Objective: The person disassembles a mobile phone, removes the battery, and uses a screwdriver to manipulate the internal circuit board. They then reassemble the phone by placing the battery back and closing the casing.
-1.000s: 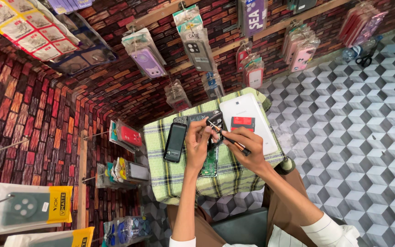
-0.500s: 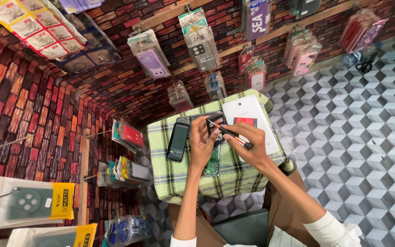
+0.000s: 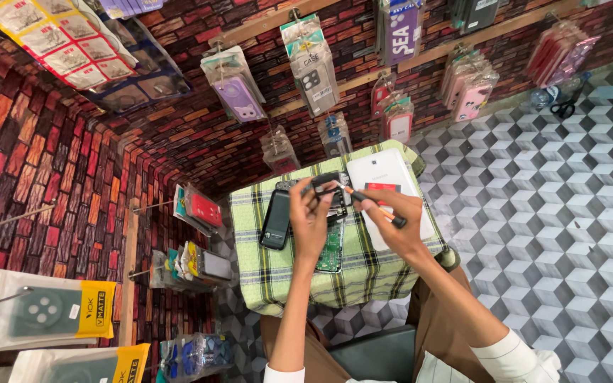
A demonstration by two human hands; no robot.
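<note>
While left hand (image 3: 311,216) grips phone part (image 3: 326,186) — screwdriver (image 3: 375,207) touches it.

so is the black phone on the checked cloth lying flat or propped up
Lying flat: the black phone rests full length on the green checked cloth, just left of the left hand, apart from it.

Clear phone-case packets (image 3: 313,64) hang on brick wall; yellow-labelled packets (image 3: 44,312) lower left; white tablet (image 3: 390,191) on table.
</note>
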